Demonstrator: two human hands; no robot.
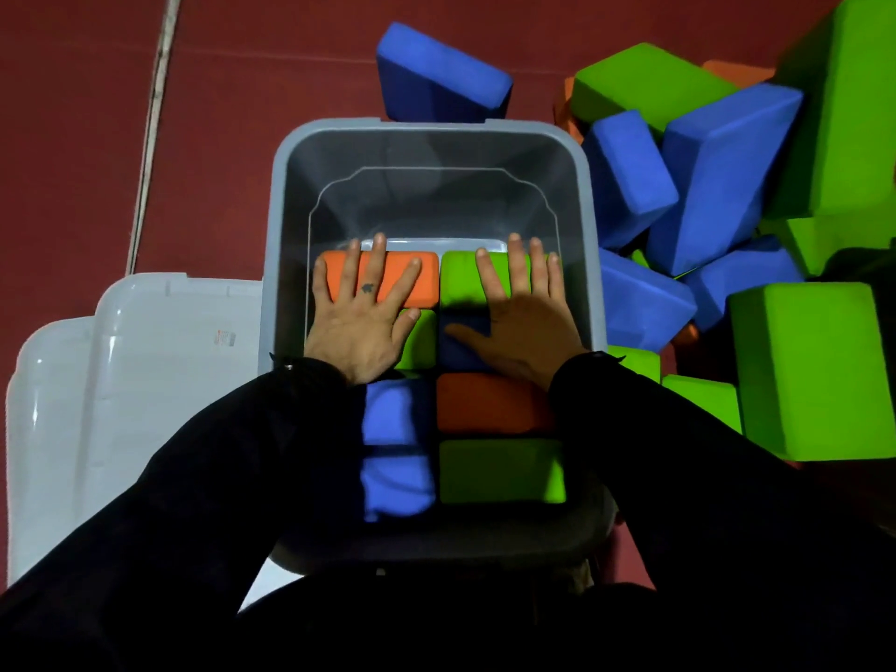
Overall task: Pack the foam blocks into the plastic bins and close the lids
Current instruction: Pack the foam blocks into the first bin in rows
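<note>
head view, looking straight down into a grey plastic bin (281, 196) at frame centre, on a dark red floor (72, 138). bin is partly packed: two columns of foam blocks fill the lower part, upper part shows bare bin bottom.

left hand (361, 315) lies flat, fingers straight and spread, pressing on an orange block (426, 283) at the top of the left column; its thumb reaches onto a green block (419, 339) just below. grasping nothing.

right hand (516, 315) also flat, fingers straight, pressing on a green block (458, 278) at the top of the right column, palm over a dark blue block (458, 351) beneath it. grasping nothing.

lower in the bin: two blue blocks (395, 412) in the left column, an orange block (489, 402) and then a green block (502, 470) in the right column. black sleeves (194, 502) cover the bottom of the frame and the bin's near rim.

clear lid (121, 390) lies flat on the floor at left, touching the bin's left side.

loose pile of blue, green and orange blocks (727, 177) fills the right side of the frame, up against the bin's right wall. one blue block (441, 72) sits just past the bin's top edge.
</note>
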